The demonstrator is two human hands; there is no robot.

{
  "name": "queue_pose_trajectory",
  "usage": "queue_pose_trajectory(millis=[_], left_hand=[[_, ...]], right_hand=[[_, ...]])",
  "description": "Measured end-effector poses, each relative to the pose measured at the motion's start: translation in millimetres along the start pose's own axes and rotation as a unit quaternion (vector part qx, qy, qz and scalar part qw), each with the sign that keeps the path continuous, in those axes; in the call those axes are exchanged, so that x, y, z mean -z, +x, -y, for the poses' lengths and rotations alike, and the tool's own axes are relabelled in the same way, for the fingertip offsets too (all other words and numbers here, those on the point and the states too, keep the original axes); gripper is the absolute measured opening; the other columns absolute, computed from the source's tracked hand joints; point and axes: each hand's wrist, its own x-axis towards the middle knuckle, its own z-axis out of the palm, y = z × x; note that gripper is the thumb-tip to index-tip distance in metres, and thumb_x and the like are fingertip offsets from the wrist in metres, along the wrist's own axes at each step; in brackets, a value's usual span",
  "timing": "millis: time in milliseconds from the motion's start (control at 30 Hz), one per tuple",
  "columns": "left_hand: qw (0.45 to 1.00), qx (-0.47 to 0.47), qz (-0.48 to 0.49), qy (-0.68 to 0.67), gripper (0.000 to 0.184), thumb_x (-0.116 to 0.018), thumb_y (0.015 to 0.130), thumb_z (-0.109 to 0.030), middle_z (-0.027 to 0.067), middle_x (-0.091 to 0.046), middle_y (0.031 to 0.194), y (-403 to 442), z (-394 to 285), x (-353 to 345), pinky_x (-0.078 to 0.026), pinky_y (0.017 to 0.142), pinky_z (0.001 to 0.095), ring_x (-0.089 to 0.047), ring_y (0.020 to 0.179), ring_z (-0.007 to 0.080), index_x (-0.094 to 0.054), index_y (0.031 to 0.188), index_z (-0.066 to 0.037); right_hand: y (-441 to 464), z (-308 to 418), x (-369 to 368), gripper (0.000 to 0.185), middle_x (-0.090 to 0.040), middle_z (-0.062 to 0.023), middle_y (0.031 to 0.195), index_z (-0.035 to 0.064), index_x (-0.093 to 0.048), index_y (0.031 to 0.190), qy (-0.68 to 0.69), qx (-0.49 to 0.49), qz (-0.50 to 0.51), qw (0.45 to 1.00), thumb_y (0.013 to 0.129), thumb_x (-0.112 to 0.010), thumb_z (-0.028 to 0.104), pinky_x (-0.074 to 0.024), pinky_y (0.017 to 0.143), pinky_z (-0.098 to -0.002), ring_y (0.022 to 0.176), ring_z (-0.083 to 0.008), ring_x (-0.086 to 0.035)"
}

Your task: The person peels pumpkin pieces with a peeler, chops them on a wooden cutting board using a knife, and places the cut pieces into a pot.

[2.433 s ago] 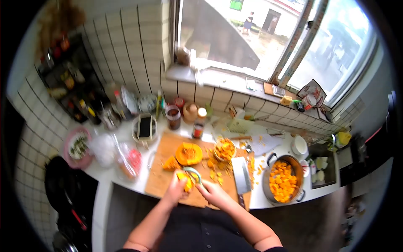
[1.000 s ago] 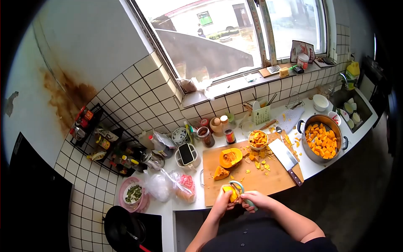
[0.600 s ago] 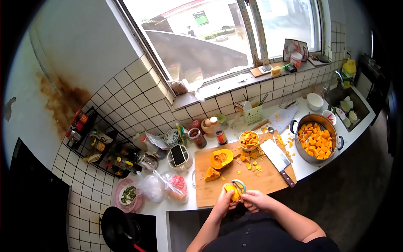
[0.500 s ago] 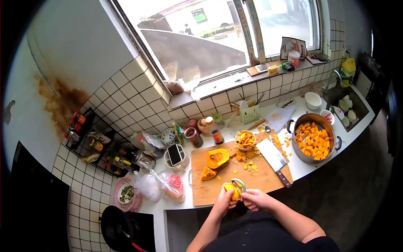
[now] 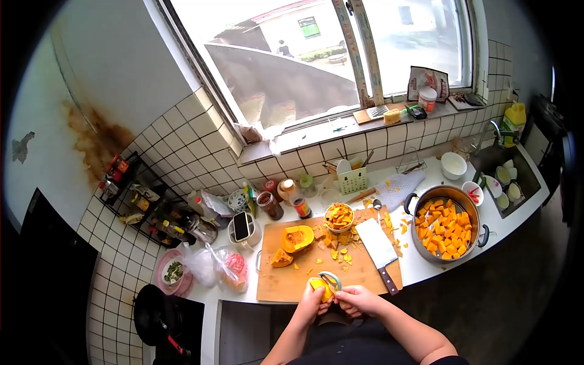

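Note:
My left hand (image 5: pixel 312 303) is closed round a piece of pumpkin (image 5: pixel 322 288) at the front edge of the wooden cutting board (image 5: pixel 283 288). A peeler (image 5: pixel 331 278) with a curved pale blue-green frame is gripped in my right hand (image 5: pixel 358 300), its head against the pumpkin piece. On the board lie a hollowed pumpkin half (image 5: pixel 296 238), a smaller pumpkin wedge (image 5: pixel 281 258) and scattered peelings (image 5: pixel 344 258). To the right, a cleaver (image 5: pixel 378 246) rests flat with its handle toward me. A small bowl of pumpkin scraps (image 5: pixel 339 216) stands at the board's back.
A large pot (image 5: pixel 421 246) of pumpkin chunks stands right of the board, with the sink (image 5: pixel 486 157) beyond. Jars (image 5: pixel 269 206), a phone (image 5: pixel 241 225) on a container and plastic bags (image 5: pixel 231 268) are at the left. A wok (image 5: pixel 149 315) sits on the stove.
The view has shifted, so the counter and board appear further left. Both hands keep their holds, on the pumpkin piece and the peeler.

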Motion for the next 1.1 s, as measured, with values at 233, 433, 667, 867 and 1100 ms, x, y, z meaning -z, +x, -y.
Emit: queue_pose_trajectory(millis=[233, 433, 667, 867, 1100], left_hand=[[0.998, -0.027, -0.052, 0.004, 0.013, -0.041, 0.095, -0.016, 0.0077, -0.054, 0.072, -10, -1, -9, -0.029, 0.036, 0.0181, -0.038, 0.043, 0.0064, -0.036, 0.105, -0.01], [0.994, -0.065, -0.091, 0.007, 0.014, -0.043, 0.096, -0.022, 0.0064, -0.053, 0.073, -14, -8, -20, -0.029, 0.038, 0.0173, -0.038, 0.045, 0.0058, -0.041, 0.103, -0.01], [0.992, -0.092, -0.084, 0.008, 0.02, -0.046, 0.096, -0.028, 0.0035, -0.053, 0.071, -10, -21, -28, -0.026, 0.037, 0.0174, -0.035, 0.043, 0.0044, -0.044, 0.108, -0.013], [0.985, -0.164, -0.053, -0.007, 0.024, -0.046, 0.094, -0.027, 0.0063, -0.05, 0.073, -9, -43, -43, -0.023, 0.039, 0.0165, -0.03, 0.044, 0.0043, -0.04, 0.112, -0.012], [0.976, -0.201, -0.081, -0.008, 0.022, -0.044, 0.094, -0.025, 0.0052, -0.048, 0.072, -3, -42, -48, -0.023, 0.038, 0.0163, -0.032, 0.046, 0.0043, -0.038, 0.11, -0.012]], right_hand=[[2, 2, 2, 0.022, -0.033, 0.0079, 0.06, 0.0094, -0.054, 0.093, -0.01, -0.003, 0.015, 1.0, 0.099, -0.047, 0.03, -0.0203, 0.041, -0.019, 0.045, -0.0025, -0.026], [4, 12, 1, 0.022, -0.035, 0.0081, 0.06, 0.01, -0.056, 0.093, -0.016, 0.006, 0.029, 0.999, 0.098, -0.048, 0.03, -0.021, 0.041, -0.019, 0.045, -0.0024, -0.028], [4, 28, 1, 0.034, -0.047, 0.0038, 0.064, 0.0089, -0.064, 0.093, -0.274, 0.118, -0.058, 0.953, 0.097, -0.047, 0.038, -0.0371, 0.049, -0.0234, 0.055, -0.0067, -0.043], [-13, 63, -4, 0.026, -0.05, 0.0007, 0.072, 0.0046, -0.057, 0.102, -0.278, 0.154, -0.024, 0.948, 0.096, -0.048, 0.028, -0.0414, 0.056, -0.0245, 0.063, -0.0074, -0.046], [-5, 60, -4, 0.021, -0.055, -0.0097, 0.069, 0.0045, -0.055, 0.103, -0.375, 0.244, -0.082, 0.891, 0.095, -0.048, 0.022, -0.0441, 0.056, -0.0307, 0.062, -0.0157, -0.055]])
